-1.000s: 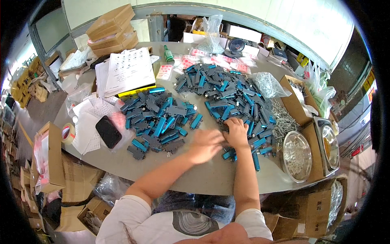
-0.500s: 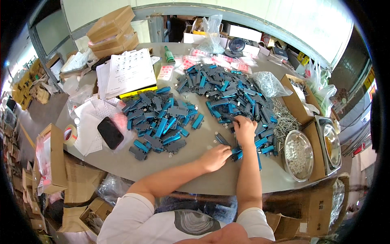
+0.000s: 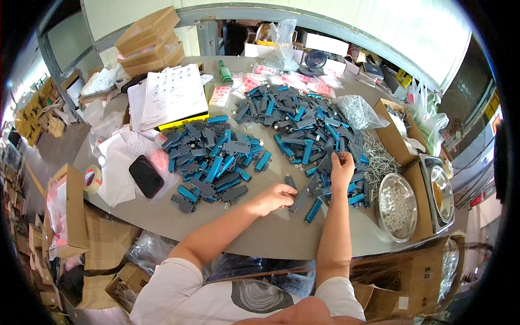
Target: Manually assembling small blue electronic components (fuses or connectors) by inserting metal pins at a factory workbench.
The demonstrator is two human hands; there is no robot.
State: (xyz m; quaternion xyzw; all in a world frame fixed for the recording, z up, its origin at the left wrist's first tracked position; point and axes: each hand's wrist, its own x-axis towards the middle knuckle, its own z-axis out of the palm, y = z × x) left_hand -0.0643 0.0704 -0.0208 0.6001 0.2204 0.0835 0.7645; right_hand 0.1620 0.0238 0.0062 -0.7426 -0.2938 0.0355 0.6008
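Note:
My left hand [image 3: 275,199] is low over the table's front middle, its thumb and fingers closed on the edge of a narrow dark grey part [image 3: 299,200]. My right hand [image 3: 342,169] reaches into the near side of the right-hand pile [image 3: 309,122] of dark grey and blue plastic parts. Its fingertips are pinched at a dark grey part [image 3: 327,164] there, partly hidden by the fingers. Between the hands, a blue-sided part [image 3: 313,210] lies apart near the table's front. A second pile [image 3: 214,157] of similar parts lies to the left.
Right of the piles are loose screws [image 3: 379,162], a steel bowl [image 3: 398,207] of small white pieces and an open carton [image 3: 403,141]. A phone [image 3: 146,177], papers [image 3: 170,97] and a tape roll [image 3: 93,179] lie left. A green bottle [image 3: 225,72] stands at the back.
My right hand has moved right and slightly away, further into the pile. My left hand has drawn back to the left. A blue-sided part now lies in the open between them.

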